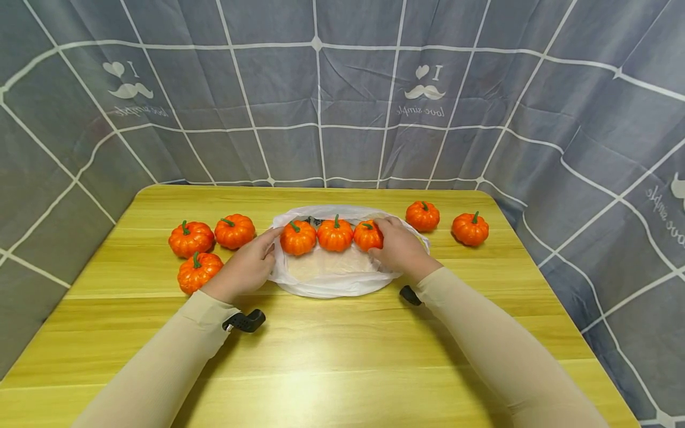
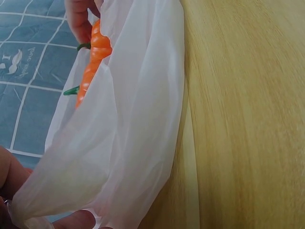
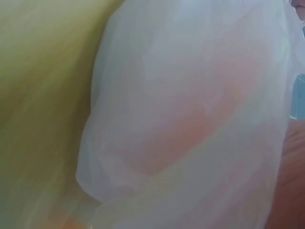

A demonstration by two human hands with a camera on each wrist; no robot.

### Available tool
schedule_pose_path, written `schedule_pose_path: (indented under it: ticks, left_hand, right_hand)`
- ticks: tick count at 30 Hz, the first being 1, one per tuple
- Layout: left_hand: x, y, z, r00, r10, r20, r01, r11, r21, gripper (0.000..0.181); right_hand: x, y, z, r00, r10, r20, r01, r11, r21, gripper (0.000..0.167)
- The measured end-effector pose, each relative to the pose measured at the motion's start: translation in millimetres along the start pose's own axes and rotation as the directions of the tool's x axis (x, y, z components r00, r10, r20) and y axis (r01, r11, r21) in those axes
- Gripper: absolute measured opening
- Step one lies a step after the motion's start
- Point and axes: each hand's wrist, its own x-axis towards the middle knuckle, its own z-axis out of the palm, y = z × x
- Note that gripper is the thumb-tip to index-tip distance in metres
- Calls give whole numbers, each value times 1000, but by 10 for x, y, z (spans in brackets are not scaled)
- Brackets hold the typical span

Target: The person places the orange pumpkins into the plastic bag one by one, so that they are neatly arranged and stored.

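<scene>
A white plastic bag (image 1: 332,286) lies with its mouth spread wide at the middle of the table. Three small orange pumpkins with green stems sit in a row in it: a left one (image 1: 298,239), a middle one (image 1: 335,236) and a right one (image 1: 367,237). My right hand (image 1: 400,246) reaches in over the bag's right rim and grips the right pumpkin. At the opposite end, my left hand (image 1: 247,266) pinches the bag's edge; the left wrist view shows the film (image 2: 138,95) pulled between thumb and fingers. Mostly bag film (image 3: 190,95) fills the blurred right wrist view.
Left of the bag stand three more pumpkins: a rear one (image 1: 191,239), one nearer the bag (image 1: 235,231) and a front one (image 1: 199,272) by the left wrist. Two others (image 1: 423,216) (image 1: 470,229) stand at the right. A grey checked curtain (image 1: 353,89) surrounds the wooden table (image 1: 332,368).
</scene>
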Motion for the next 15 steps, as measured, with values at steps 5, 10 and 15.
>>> schedule_pose_path:
  ticks: [5,10,15]
  left_hand:
    - [-3,11,-9,1000,-3,7,3,1000,-2,61]
    - [0,20,-13,1000,-8,12,8,1000,-12,61]
    - [1,32,-18,1000,-10,11,10,1000,-11,61]
  right_hand:
    - [6,1,-7,1000,8,-17,-7,1000,30,75]
    - [34,10,3,999,27,-26,-26,998,58,73]
    - [48,13,-3,999,41,-26,-40,998,50,72]
